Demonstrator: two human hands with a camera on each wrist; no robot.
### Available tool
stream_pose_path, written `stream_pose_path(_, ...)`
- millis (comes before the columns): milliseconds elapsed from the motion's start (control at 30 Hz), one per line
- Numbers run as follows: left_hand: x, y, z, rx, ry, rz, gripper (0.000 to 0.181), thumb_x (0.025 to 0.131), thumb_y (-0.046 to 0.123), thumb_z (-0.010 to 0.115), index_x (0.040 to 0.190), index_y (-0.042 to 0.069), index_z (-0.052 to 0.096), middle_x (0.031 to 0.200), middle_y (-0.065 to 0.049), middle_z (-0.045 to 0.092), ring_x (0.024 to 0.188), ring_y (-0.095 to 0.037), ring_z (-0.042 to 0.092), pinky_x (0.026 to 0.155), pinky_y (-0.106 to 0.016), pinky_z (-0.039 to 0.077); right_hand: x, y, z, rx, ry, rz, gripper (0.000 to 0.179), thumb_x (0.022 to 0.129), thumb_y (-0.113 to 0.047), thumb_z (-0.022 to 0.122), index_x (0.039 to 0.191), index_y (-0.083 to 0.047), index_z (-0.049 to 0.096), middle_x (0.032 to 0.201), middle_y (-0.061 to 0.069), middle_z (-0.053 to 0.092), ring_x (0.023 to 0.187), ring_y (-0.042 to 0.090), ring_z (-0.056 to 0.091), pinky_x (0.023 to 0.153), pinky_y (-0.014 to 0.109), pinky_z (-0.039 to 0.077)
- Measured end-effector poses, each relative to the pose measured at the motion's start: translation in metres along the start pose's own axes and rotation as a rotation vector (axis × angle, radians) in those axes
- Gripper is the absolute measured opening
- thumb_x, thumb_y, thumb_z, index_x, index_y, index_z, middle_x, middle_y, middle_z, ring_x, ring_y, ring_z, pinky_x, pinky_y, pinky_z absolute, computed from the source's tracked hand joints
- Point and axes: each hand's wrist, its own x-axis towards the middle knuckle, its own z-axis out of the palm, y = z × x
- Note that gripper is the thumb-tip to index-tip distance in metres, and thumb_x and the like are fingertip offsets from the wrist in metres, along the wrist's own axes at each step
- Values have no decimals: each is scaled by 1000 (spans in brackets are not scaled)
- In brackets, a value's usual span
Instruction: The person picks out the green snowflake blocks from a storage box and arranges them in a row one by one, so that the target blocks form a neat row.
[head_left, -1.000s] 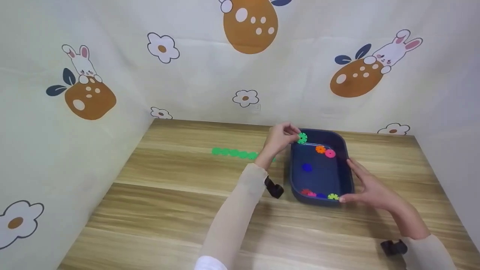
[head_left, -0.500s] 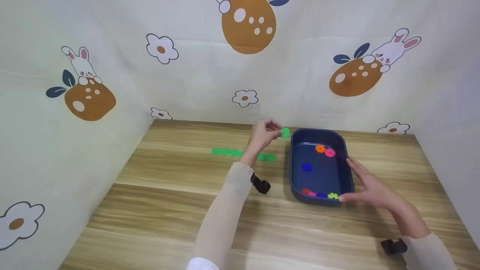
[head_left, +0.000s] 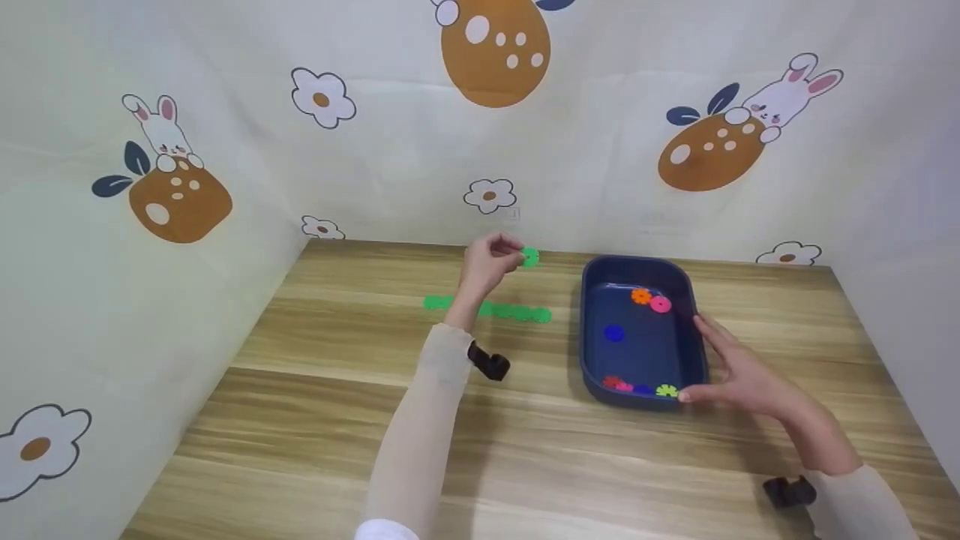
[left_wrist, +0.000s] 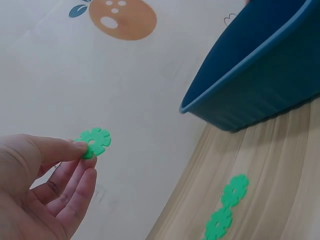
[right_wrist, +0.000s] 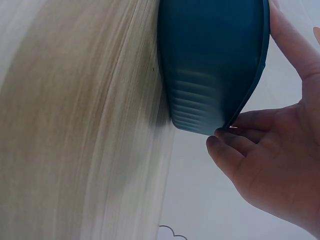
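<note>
My left hand pinches a green notched plastic disc, a snowflake building piece, between thumb and fingers, raised above the back of the table. In the left wrist view the piece shows its round centre hole and slotted rim. Below the hand lies a row of green snowflake pieces, partly hidden by the wrist. My right hand holds the dark blue tray at its near right corner, thumb at the near rim and fingers along the right side. In the right wrist view its fingertips sit right at the rim.
Inside the tray lie an orange piece, a pink piece and a blue piece. Several more, with a yellow-green piece, line its near end. A printed cloth hangs behind the wooden table.
The left hand has carried the green snowflake piece leftward from over the tray's back left corner, out past its rim. The right hand and tray stay in place.
</note>
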Motion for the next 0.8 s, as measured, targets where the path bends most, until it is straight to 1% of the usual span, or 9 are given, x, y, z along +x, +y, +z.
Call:
stream_pose_path(100, 0, -5, -11, -6, 22, -10, 14, 86, 2, 70, 99, 1, 71, 91, -9, 71, 77, -10, 66, 74, -23, 57, -1, 0, 0, -5, 0, -1, 119, 72, -34, 88, 156, 5, 13, 161, 34, 10, 145, 59, 14, 111, 76, 18)
stream_pose_path(233, -1, -12, -26, -27, 52, -19, 15, 86, 2, 69, 101, 0, 71, 91, -8, 70, 79, -10, 66, 75, -24, 58, -1, 0, 0, -9, -2, 0, 119, 73, -35, 88, 156, 5, 13, 161, 34, 10, 145, 59, 14, 111, 76, 18)
stream_pose_path(433, -1, -23, -50, -38, 88, -35, 19, 87, 2, 67, 105, -4, 69, 95, -12, 69, 83, -13, 65, 78, -25, 58, 0, 1, -1, 0, 6, -20, 118, 72, -30, 89, 155, 7, 15, 161, 35, 10, 145, 59, 13, 111, 75, 17)
stream_pose_path(633, -3, -40, -73, -25, 140, -83, 20, 87, 3, 67, 106, -4, 68, 96, -11, 68, 84, -13, 64, 80, -24, 58, 0, 1, -1, 0, -2, -11, 117, 72, -30, 88, 156, 7, 15, 161, 34, 10, 145, 58, 13, 111, 75, 18)
stream_pose_path(800, -7, -53, -91, -34, 189, -126, 19, 88, 3, 67, 106, -2, 67, 94, -7, 65, 82, -12, 63, 79, -23, 57, 0, 0, -1, -5, -5, -2, 117, 73, -32, 88, 156, 6, 14, 162, 34, 9, 146, 58, 12, 111, 76, 17)
